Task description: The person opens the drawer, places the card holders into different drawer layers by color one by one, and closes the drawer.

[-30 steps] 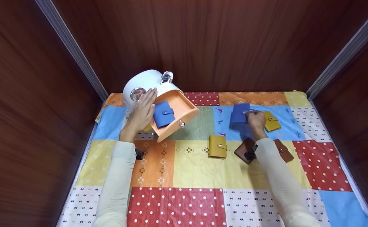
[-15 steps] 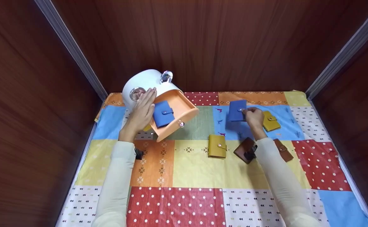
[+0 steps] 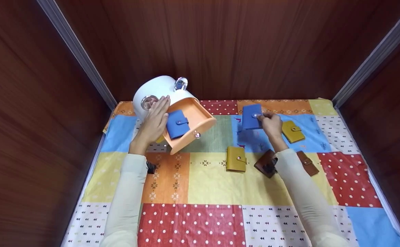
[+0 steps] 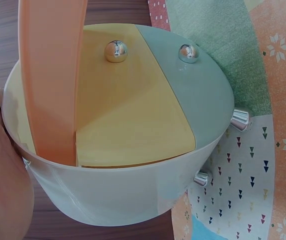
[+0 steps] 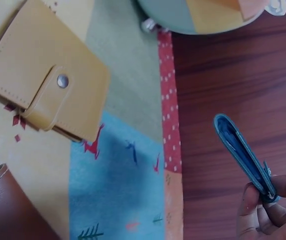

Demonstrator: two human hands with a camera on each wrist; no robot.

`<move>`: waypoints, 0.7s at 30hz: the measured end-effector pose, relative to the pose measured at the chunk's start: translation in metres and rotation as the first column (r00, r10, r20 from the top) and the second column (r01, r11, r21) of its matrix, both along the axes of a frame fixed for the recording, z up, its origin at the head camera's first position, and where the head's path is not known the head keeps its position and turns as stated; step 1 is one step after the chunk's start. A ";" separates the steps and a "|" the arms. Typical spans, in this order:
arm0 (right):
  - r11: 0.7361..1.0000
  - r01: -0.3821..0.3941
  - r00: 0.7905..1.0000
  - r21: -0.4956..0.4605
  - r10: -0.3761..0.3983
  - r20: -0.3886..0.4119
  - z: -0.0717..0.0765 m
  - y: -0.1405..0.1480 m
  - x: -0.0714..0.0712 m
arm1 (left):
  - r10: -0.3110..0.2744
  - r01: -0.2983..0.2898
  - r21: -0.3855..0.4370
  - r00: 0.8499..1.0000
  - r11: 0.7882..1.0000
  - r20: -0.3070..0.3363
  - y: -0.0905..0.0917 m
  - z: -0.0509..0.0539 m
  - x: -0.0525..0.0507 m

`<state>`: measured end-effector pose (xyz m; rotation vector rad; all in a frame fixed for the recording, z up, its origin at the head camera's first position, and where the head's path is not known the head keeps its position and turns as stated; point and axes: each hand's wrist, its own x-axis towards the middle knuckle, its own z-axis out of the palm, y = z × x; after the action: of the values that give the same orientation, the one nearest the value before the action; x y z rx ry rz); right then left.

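My right hand (image 3: 271, 126) pinches a blue snap wallet (image 3: 250, 117) by its clasp edge, raised above the cloth. In the right wrist view this wallet (image 5: 240, 152) is seen edge-on between thumb and fingers. My left hand (image 3: 153, 121) rests with straight fingers on a rounded white drawer box (image 3: 164, 85). Its orange drawer (image 3: 201, 119) is pulled out, with another blue wallet (image 3: 177, 126) lying inside. The left wrist view shows a yellow drawer front (image 4: 128, 105) and a green drawer front (image 4: 193, 95), both closed, with silver knobs.
A yellow wallet (image 3: 235, 159) lies mid-cloth and another yellow wallet (image 3: 293, 131) right of my right hand. A brown wallet (image 3: 264, 163) is partly under my right wrist; a second brown wallet (image 3: 308, 164) lies beyond it. Brown wooden panels (image 3: 220, 48) surround the patchwork cloth (image 3: 217, 185).
My right hand has lifted the blue wallet and carried it leftward, away from the yellow wallet on the right. My left hand and the drawer box have stayed put.
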<state>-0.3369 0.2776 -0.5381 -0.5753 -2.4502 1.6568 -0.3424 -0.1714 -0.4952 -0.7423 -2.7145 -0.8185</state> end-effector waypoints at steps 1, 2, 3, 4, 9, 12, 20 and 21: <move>1.000 -0.002 1.000 -0.005 0.002 -0.002 0.001 -0.001 0.000 | 0.000 0.000 0.000 1.000 1.000 -0.001 0.000 0.000 0.000; 1.000 -0.004 1.000 -0.008 0.004 -0.003 0.002 -0.002 0.000 | 0.001 -0.001 -0.002 1.000 1.000 -0.001 0.000 0.000 0.000; 1.000 -0.005 1.000 -0.012 0.005 -0.004 0.004 -0.003 0.001 | 0.002 -0.002 -0.003 1.000 1.000 -0.001 0.000 0.000 0.000; 1.000 -0.007 1.000 -0.017 0.007 -0.008 0.005 -0.003 0.001 | 0.003 -0.003 -0.004 1.000 1.000 -0.001 0.000 0.000 0.000; 1.000 -0.021 1.000 -0.011 0.021 -0.022 0.010 -0.007 0.002 | 0.001 -0.001 -0.005 1.000 1.000 0.005 0.000 0.000 0.000; 1.000 -0.031 0.999 -0.006 0.030 -0.036 0.013 -0.009 0.002 | -0.004 0.004 -0.001 1.000 1.000 0.000 0.000 0.000 0.000; 0.999 -0.042 0.996 0.018 0.043 -0.072 0.020 -0.012 0.001 | -0.008 0.008 -0.002 1.000 1.000 -0.020 0.000 0.000 0.000; 0.999 -0.045 0.997 0.020 0.046 -0.069 0.022 -0.013 0.001 | -0.008 0.008 -0.003 1.000 1.000 -0.020 0.000 0.000 0.000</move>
<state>-0.3354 0.2646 -0.5164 -0.4543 -2.4440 1.6398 -0.3421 -0.1712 -0.4947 -0.7587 -2.6971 -0.8044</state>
